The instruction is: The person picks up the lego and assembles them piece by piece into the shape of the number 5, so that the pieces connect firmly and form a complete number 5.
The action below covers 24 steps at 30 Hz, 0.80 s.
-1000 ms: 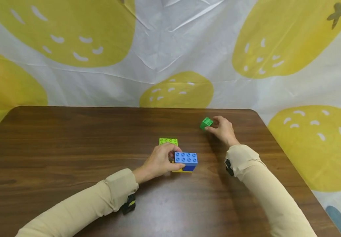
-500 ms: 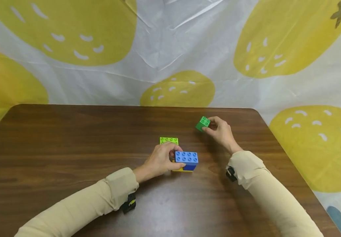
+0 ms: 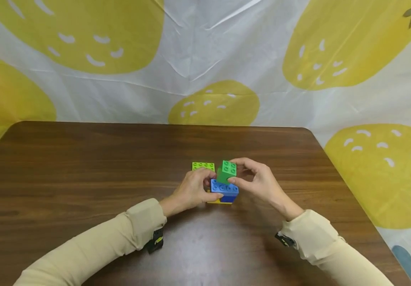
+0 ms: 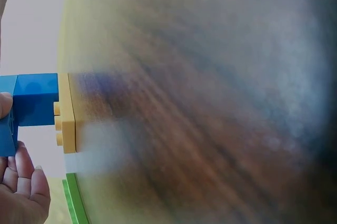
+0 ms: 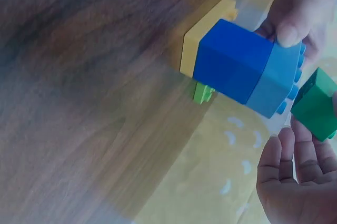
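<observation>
The left hand (image 3: 192,189) gripped the light blue brick (image 3: 225,188), thumb on its near side. Beneath that brick sat a dark blue brick (image 5: 231,60) and, lowest, a yellow brick (image 5: 202,39). Just above the light blue brick, the right hand (image 3: 259,180) pinched a green block (image 3: 225,172). Behind and left of the light blue brick lay a lime brick (image 3: 203,165), partly hidden.
</observation>
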Tool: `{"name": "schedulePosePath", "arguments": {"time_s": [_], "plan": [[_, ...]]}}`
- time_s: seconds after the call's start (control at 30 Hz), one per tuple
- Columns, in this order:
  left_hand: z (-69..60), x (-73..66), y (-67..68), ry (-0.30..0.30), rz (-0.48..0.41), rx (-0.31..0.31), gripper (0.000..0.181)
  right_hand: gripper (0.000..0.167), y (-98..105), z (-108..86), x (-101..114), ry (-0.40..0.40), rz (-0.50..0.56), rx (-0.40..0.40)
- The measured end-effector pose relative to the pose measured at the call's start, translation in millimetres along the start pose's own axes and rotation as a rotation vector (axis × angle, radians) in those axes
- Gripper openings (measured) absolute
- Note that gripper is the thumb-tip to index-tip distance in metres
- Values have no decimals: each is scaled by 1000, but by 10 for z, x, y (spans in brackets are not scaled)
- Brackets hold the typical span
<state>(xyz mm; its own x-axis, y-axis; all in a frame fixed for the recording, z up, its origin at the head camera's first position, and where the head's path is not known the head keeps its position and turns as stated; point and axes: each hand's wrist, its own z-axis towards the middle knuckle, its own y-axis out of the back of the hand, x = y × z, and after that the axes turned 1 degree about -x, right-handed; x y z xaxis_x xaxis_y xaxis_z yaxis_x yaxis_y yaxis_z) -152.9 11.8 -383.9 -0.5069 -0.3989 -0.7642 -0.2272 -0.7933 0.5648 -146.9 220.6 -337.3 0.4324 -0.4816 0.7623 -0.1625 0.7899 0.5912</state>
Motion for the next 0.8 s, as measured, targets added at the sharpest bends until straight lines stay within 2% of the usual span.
{"name": "schedulePosePath", "arguments": {"time_s": [0.47, 0.8], "plan": [[3, -18, -14, 0, -9, 6, 39, 36, -63, -78, -18, 73, -97, 5], [5, 2, -25, 1, -9, 0, 33, 38, -80, -47, 35, 98, -95, 68]]}}
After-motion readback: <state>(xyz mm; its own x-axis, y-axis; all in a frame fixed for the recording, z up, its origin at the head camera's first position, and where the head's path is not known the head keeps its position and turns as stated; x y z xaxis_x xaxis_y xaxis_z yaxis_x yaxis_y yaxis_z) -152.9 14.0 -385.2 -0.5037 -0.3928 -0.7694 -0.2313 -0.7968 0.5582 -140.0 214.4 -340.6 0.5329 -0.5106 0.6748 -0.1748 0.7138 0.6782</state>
